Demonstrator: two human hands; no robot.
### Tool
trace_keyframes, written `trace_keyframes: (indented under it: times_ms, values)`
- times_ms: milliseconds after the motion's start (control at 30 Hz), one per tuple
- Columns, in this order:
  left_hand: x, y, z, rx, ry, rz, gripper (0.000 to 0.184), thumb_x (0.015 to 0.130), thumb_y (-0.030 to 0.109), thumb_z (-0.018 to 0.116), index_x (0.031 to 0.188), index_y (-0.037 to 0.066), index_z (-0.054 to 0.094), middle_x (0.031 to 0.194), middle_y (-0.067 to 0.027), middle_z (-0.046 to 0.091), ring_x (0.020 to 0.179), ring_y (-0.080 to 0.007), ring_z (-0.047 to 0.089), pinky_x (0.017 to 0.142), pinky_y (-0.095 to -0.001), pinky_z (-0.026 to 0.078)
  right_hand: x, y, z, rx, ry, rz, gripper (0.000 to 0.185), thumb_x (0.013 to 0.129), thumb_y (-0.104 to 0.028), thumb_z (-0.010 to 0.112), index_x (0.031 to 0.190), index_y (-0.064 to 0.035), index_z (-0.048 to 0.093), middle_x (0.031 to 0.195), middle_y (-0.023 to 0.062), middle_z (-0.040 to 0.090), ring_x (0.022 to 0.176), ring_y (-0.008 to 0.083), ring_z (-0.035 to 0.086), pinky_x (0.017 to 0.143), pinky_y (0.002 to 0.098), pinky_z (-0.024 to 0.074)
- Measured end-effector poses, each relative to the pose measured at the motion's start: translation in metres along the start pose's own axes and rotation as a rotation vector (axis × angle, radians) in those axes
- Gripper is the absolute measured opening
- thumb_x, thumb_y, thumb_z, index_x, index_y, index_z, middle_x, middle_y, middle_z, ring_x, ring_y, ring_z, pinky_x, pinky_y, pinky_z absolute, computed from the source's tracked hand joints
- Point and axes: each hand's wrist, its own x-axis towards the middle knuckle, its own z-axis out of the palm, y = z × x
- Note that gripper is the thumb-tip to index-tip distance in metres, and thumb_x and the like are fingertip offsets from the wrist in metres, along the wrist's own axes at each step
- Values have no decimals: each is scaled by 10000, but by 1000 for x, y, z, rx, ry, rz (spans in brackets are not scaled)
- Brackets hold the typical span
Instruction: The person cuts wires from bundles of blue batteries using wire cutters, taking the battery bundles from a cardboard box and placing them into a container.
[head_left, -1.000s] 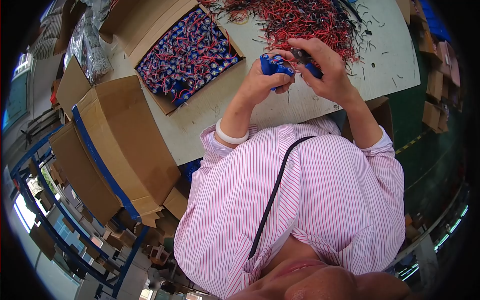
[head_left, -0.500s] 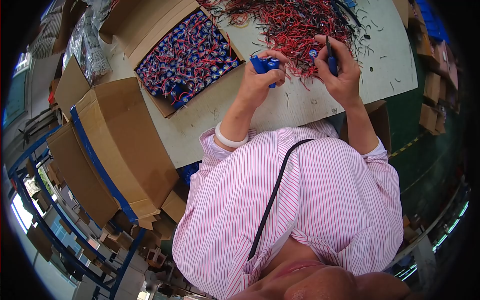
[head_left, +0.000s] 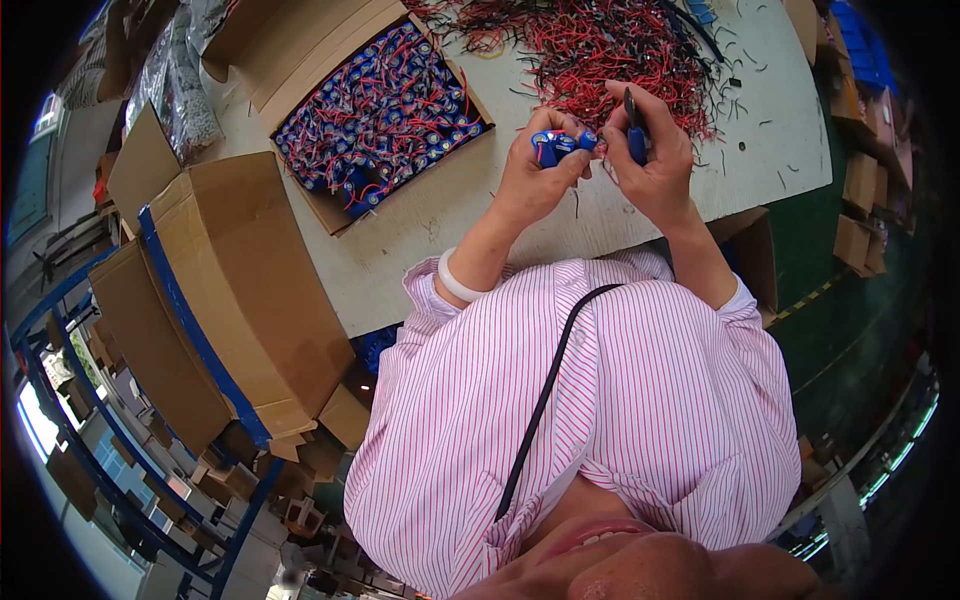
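My left hand (head_left: 532, 190) is closed around several blue cylindrical battery cells (head_left: 548, 150), their ends facing out between thumb and fingers. One more blue cell (head_left: 588, 141) sits between the two hands, its end by my right fingertips. My right hand (head_left: 660, 170) is closed on a small tool with a dark blue handle and a black pointed tip (head_left: 637, 140), which points up and away from me. Short red wire shows at the right fingertips. Just beyond both hands lies a heap of red and black wires (head_left: 610, 60).
An open cardboard box (head_left: 460, 150) of blue cells with red and black wires stands left of the hands on the white table (head_left: 400, 260). Loose wire clippings lie at the right. A large open carton (head_left: 240, 270) is at my left; another box (head_left: 755, 250) sits below the table's right edge.
My hands have come together. The right hand has moved left, bringing the tool and a blue cell to the left hand; the left has shifted slightly right and turned.
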Motion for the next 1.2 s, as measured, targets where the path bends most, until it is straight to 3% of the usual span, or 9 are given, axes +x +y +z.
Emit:
trace_keyframes:
  times_ms: [33, 167, 233, 333, 467, 767, 967, 1100, 1200]
  values:
    - [0, 0, 1, 80, -35, -18, 227, 807, 32, 611, 945, 66, 434, 833, -61, 580, 634, -113, 569, 484, -200, 437, 2, 4, -2, -4, 1, 0, 398, 726, 36, 594, 1111, -42, 531, 759, 74, 581, 629, 163, 582, 582, 266, 471]
    - [0, 2, -5, 83, -104, -141, 232, 810, 34, 610, 942, 77, 424, 804, -72, 594, 629, -112, 577, 478, -197, 434, 2, 11, -5, -48, -31, -72, 391, 734, 33, 598, 1111, -47, 534, 764, 57, 581, 610, 136, 563, 562, 255, 459]
    - [0, 2, -4, 56, -83, -124, 236, 807, 33, 612, 943, 78, 425, 814, -80, 599, 633, -115, 581, 483, -200, 438, -1, 9, -10, 124, -45, 173, 386, 751, 33, 595, 1122, -53, 531, 747, 30, 572, 589, 89, 527, 536, 225, 437]
    - [1, -1, -7, 24, -50, -87, 257, 797, 36, 625, 955, 75, 426, 833, -97, 610, 646, -128, 591, 504, -216, 454, -2, 12, -19, 124, -24, 263, 386, 769, 27, 591, 1138, -58, 521, 731, 14, 562, 589, 60, 506, 527, 208, 427]
    - [2, 5, -10, -22, 1, 7, 289, 785, 47, 635, 987, 55, 428, 849, -108, 615, 666, -145, 600, 523, -229, 459, -10, 15, -34, -119, -289, 102, 413, 701, 16, 596, 1106, -25, 527, 910, 157, 586, 811, 292, 594, 720, 340, 465]
    - [1, 9, -9, 10, -41, -72, 251, 782, 66, 641, 990, 37, 503, 840, -93, 627, 683, -138, 604, 531, -218, 459, 7, 9, -47, -383, -562, -96, 476, 633, 2, 618, 1098, -59, 538, 877, 111, 541, 831, 282, 536, 732, 372, 417]
    - [1, 13, -11, -5, -78, -151, 258, 781, 52, 636, 993, 38, 490, 846, -54, 628, 681, -104, 600, 519, -186, 446, 15, 9, -50, -373, -612, -165, 457, 634, -9, 626, 1081, -68, 555, 835, 98, 534, 800, 265, 534, 731, 365, 408]
    - [1, 13, -10, 53, -79, -166, 245, 772, 44, 639, 977, 27, 505, 849, -53, 623, 681, -99, 590, 537, -193, 454, 11, 12, -53, -445, -696, -149, 430, 650, -19, 623, 1072, -65, 558, 839, 112, 559, 791, 278, 549, 717, 359, 422]
    - [2, 15, -7, 118, -81, -107, 218, 779, 49, 634, 963, 17, 521, 850, -53, 616, 681, -85, 570, 562, -206, 463, 5, 20, -49, -217, -671, -35, 426, 661, -29, 623, 1081, -47, 552, 825, 113, 581, 741, 248, 567, 671, 332, 438]
